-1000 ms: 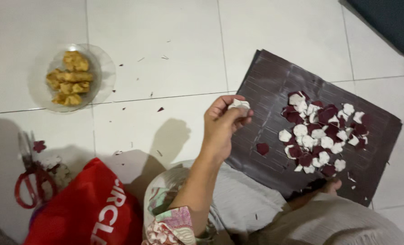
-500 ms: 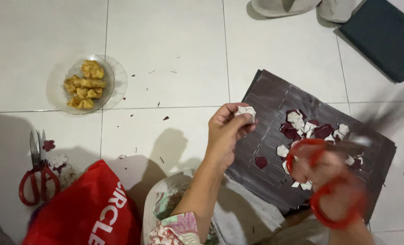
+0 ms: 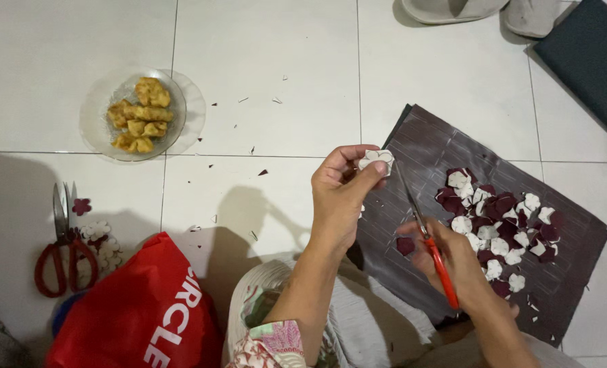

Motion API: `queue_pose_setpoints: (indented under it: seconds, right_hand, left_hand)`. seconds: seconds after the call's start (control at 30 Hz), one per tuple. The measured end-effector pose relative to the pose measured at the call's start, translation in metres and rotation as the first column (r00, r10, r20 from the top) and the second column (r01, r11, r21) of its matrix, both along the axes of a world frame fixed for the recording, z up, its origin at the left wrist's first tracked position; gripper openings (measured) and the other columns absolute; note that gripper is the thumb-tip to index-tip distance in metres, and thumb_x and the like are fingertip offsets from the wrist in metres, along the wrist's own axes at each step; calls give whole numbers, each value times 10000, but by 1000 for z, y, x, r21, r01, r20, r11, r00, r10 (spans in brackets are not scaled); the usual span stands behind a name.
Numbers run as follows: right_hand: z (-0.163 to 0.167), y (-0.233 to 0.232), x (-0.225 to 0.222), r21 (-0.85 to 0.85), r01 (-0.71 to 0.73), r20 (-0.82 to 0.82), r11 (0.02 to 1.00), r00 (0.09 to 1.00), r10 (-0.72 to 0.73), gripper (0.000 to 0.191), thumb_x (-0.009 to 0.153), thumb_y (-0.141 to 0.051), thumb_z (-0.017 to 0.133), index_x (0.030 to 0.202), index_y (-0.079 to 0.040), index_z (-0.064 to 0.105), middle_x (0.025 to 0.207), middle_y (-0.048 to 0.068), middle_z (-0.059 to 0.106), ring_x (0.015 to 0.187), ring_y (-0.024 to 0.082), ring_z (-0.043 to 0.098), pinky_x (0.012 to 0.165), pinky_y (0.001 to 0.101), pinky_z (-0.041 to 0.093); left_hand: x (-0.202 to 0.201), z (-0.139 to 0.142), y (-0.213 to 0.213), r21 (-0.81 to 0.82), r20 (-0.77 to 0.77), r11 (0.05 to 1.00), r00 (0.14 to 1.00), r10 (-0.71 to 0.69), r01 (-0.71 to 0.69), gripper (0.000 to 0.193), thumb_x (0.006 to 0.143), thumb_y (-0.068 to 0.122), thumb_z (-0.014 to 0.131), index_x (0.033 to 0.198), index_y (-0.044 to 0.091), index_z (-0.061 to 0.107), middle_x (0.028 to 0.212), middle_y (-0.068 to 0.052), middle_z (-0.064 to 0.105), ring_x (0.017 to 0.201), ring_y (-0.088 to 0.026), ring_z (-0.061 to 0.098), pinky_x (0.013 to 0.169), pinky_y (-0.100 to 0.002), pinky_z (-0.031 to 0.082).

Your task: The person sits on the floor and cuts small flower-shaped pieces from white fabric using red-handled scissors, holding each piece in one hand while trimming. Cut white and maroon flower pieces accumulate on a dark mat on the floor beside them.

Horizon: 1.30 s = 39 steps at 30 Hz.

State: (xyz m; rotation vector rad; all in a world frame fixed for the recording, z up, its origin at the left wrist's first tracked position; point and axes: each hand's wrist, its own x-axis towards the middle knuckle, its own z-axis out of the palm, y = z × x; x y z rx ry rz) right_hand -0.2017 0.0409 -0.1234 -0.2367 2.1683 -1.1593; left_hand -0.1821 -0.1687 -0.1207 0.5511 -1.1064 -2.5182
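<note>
left hand [image 3: 341, 197] pinches a small white flower-shaped paper cutout [image 3: 376, 159] just above the dark ribbed mat's [image 3: 576, 269] near-left edge, lifted clear for trimming, while right hand [image 3: 453, 262] grips red-handled scissors [image 3: 429, 242] over that mat, beside the heaped maroon and white paper petals [image 3: 501, 228].

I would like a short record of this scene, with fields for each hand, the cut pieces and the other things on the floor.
left hand: pinches a small white paper flower
right hand: holds red-handled scissors, blades pointing at the flower
dark mat: carries a pile of white and maroon cut pieces
glass dish: holds fried snacks
second red scissors: lie beside the red bag
</note>
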Motion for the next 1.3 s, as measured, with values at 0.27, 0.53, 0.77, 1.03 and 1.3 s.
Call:
queue_pose_setpoints:
  seconds: [0.27,0.53,0.77,1.03,1.3]
  right_hand:
    - [-18,10,3,-114,-151,-190,982,973,128,259,817,-132,710,1050,-19,703,716,-46,485,596,69,494,523,245,434]
    - [-28,17,1,-74,-28,-9,997,1000,27,249,871,-212,656,942,18,721,608,-24,487,491,88,457,436,245,342]
    - [-44,18,-2,-167,170,225,971,965,-130,178,861,-93,638,901,64,712,615,-4,499,489,91,440,426,226,316]
    - [-42,16,1,-181,90,138,979,988,-65,309,737,-211,785,899,42,712,568,-19,480,445,87,426,377,240,275]
    - [-39,12,4,-130,-65,-53,989,997,59,1031,568,-999,418,874,-56,700,556,-68,446,453,50,446,400,229,343]
  left_hand:
    - [1,3,0,-3,-16,1000,1000,12,-12,234,886,26,752,1106,-21,688,898,-48,716,757,-66,629,730,-231,587]
    - [1,2,-1,16,-17,1000,1000,13,-13,234,878,24,766,1093,-33,691,864,-45,704,747,-75,644,721,-241,604]
    - [1,3,0,29,0,1000,1000,3,-3,222,881,18,761,1088,-27,697,856,-36,703,737,-70,639,703,-238,596]
    - [1,4,0,46,36,999,999,1,-2,211,872,17,769,1072,-18,714,794,-20,673,709,-72,636,691,-240,607]
    - [1,1,9,57,-11,998,1000,7,-6,221,882,24,784,1084,-26,711,783,4,642,708,-65,620,692,-225,586]
